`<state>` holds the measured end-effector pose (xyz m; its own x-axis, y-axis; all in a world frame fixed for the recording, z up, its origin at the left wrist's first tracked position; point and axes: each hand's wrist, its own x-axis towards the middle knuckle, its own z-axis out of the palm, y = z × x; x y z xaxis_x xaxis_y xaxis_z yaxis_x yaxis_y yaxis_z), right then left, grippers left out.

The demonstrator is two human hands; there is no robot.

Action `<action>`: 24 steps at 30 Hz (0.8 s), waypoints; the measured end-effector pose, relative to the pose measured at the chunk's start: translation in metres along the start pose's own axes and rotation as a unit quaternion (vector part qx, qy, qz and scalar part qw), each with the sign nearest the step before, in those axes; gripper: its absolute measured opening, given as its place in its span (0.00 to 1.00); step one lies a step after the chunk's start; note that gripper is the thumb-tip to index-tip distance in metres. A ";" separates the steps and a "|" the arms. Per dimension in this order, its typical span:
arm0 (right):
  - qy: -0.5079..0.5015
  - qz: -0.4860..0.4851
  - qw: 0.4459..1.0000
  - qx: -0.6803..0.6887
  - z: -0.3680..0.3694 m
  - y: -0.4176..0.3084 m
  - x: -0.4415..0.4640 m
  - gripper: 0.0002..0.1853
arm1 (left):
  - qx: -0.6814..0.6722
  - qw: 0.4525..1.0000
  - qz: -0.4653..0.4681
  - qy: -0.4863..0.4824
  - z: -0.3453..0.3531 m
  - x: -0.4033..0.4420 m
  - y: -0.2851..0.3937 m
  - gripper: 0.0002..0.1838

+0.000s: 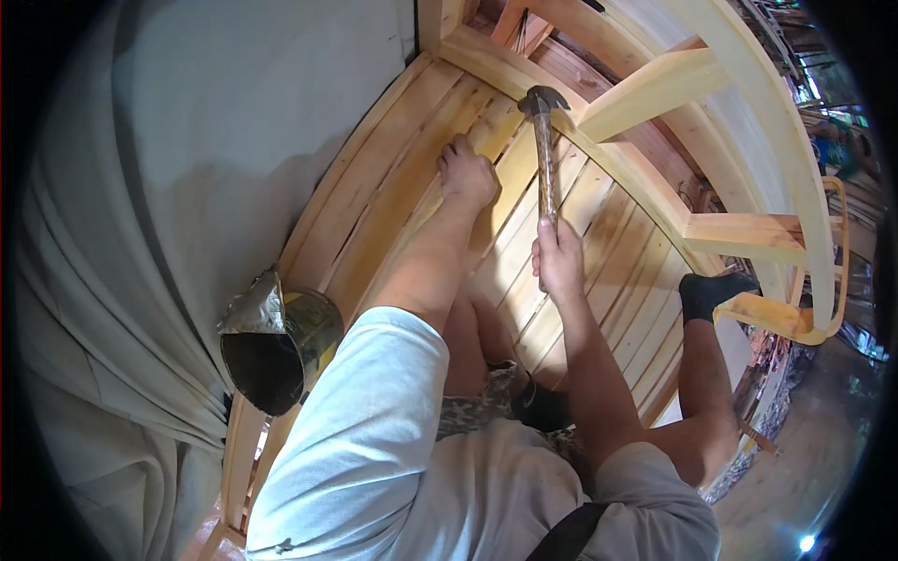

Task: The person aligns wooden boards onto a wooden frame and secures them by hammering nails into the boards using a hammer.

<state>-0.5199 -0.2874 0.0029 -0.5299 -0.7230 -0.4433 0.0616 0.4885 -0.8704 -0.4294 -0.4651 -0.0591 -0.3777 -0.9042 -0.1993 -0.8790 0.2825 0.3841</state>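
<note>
Through the head view I have the hammer (545, 159) in my right hand (558, 260), fingers clamped round the lower handle, its head up beside the rail (636, 178). I judge it stiff and top-heavy, hard to damage; the handle looks glossy and might slip, so that low hold wants to be firm, and a grip nearer the head would steady it. My left hand (468, 175) lies on the slats (393, 206), fingers curled and bunched. I cannot tell whether they pinch something small, since the back of the hand hides the fingertips. The slats look rigid, with narrow gaps between them. The can (316, 329) is tilted beside my left sleeve (374, 402); its inside is too dark for me to read. I cannot make out whether the hammer's head touches the wood. The far right is cluttered and blurred, and the round black border cuts off the edges.
</note>
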 end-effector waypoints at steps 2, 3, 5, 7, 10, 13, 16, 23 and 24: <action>-0.007 0.005 1.000 -0.010 0.000 -0.003 0.010 0.17 | -0.011 1.000 0.001 0.010 -0.005 0.000 -0.001 0.18; -0.012 0.009 1.000 -0.020 0.000 -0.004 0.015 0.17 | -0.017 1.000 0.001 0.000 -0.008 0.000 -0.001 0.18; -0.014 0.017 0.999 -0.035 0.002 -0.005 0.024 0.18 | -0.023 1.000 0.000 -0.010 -0.007 0.002 -0.003 0.18; -0.025 0.049 0.998 -0.042 0.001 -0.008 0.029 0.18 | 0.015 1.000 0.012 0.022 0.003 0.007 -0.005 0.14; -0.010 -0.020 0.995 -0.102 -0.004 -0.014 0.029 0.18 | 0.007 1.000 0.010 -0.004 0.002 0.010 -0.006 0.13; 0.010 -0.182 0.983 0.036 0.002 -0.026 0.013 0.16 | -0.028 1.000 0.008 0.011 0.004 0.007 -0.007 0.13; 0.050 -0.253 0.966 -0.013 0.001 -0.001 0.020 0.15 | -0.018 0.999 0.011 0.040 0.004 0.005 -0.005 0.13; 0.020 -0.072 0.977 -0.198 -0.008 0.008 0.042 0.15 | 0.015 1.000 0.010 0.009 -0.006 0.009 -0.002 0.15; 0.030 -0.108 0.982 -0.150 -0.006 -0.004 0.025 0.15 | -0.011 1.000 -0.001 -0.007 -0.009 0.008 0.000 0.16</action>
<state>-0.5383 -0.3048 -0.0040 -0.5529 -0.7999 -0.2332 -0.3050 0.4548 -0.8367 -0.4299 -0.4751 -0.0528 -0.3812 -0.8996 -0.2131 -0.8729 0.2742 0.4036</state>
